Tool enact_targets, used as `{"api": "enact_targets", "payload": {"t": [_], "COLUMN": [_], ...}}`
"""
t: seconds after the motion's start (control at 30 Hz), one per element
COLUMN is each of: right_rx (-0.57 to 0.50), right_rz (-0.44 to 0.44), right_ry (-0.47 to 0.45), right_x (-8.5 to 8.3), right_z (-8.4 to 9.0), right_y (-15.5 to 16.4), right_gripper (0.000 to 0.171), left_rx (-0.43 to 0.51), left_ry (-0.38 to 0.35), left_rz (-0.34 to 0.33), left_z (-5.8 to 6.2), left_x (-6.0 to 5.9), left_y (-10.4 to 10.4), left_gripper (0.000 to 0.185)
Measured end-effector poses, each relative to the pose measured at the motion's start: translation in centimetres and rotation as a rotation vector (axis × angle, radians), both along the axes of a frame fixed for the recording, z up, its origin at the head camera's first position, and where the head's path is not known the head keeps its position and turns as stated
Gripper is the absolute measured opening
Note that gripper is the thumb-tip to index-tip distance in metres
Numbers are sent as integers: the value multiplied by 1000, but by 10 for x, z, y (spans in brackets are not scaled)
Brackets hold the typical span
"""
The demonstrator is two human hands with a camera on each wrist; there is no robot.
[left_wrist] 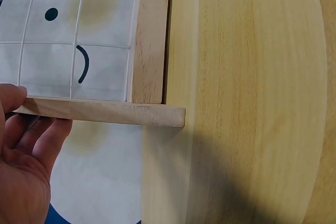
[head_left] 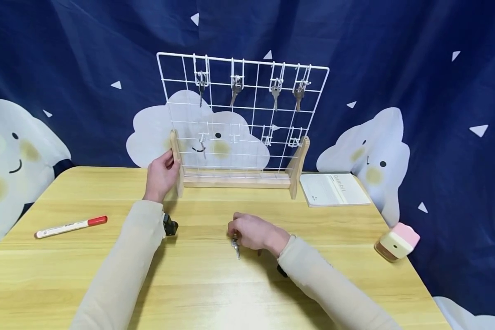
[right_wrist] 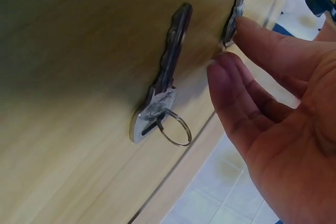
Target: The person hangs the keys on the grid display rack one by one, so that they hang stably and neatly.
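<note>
A white wire grid rack [head_left: 255,85] stands on wooden supports at the back of the table. My left hand [head_left: 162,176] grips its left wooden upright [head_left: 176,160], thumb on one face and fingers on the other in the left wrist view. Over the middle of the table, my right hand [head_left: 253,233] pinches a small metal key [head_left: 236,250] at its head end, thumb and fingertips close together there. Another key [right_wrist: 160,95], with a split ring [right_wrist: 178,129], lies on the table beside that hand; the hand mostly hides it in the head view.
Several keys hang from hooks along the rack's top row, and one key [head_left: 203,147] hangs lower left. Other lower hooks [head_left: 266,140] hold nothing. A red-capped marker [head_left: 72,226] lies left; a booklet [head_left: 334,189] and a pink-and-cream block [head_left: 397,242] lie right.
</note>
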State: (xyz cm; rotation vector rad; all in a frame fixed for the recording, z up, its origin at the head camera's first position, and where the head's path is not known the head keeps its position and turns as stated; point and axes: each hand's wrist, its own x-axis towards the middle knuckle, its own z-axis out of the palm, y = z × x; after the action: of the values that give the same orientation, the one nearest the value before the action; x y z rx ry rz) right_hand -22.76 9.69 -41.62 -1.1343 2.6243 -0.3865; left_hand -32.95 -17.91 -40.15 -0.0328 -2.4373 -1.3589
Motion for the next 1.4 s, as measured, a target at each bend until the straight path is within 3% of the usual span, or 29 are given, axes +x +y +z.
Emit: {"api": "enact_targets", "payload": {"t": [0.33, 0.63, 0.97, 1.4], "right_rx": [-71, -231, -347, -435], "right_rz": [-17, 0, -24, -113], "right_ry": [-73, 15, 58, 18], "right_x": [-4, -4, -9, -18], "right_z": [-4, 12, 29, 46], "right_y": [7, 19, 28, 27], "right_gripper": [21, 11, 17, 15], "left_rx": [3, -12, -15, -21], "left_ry": [-22, -18, 1, -11], "left_rz": [0, -12, -11, 4], "left_z": [-1, 1, 0, 0], "left_x": [0, 0, -2, -1], "left_y": [0, 2, 0, -1], "left_gripper": [48, 48, 47, 48]}}
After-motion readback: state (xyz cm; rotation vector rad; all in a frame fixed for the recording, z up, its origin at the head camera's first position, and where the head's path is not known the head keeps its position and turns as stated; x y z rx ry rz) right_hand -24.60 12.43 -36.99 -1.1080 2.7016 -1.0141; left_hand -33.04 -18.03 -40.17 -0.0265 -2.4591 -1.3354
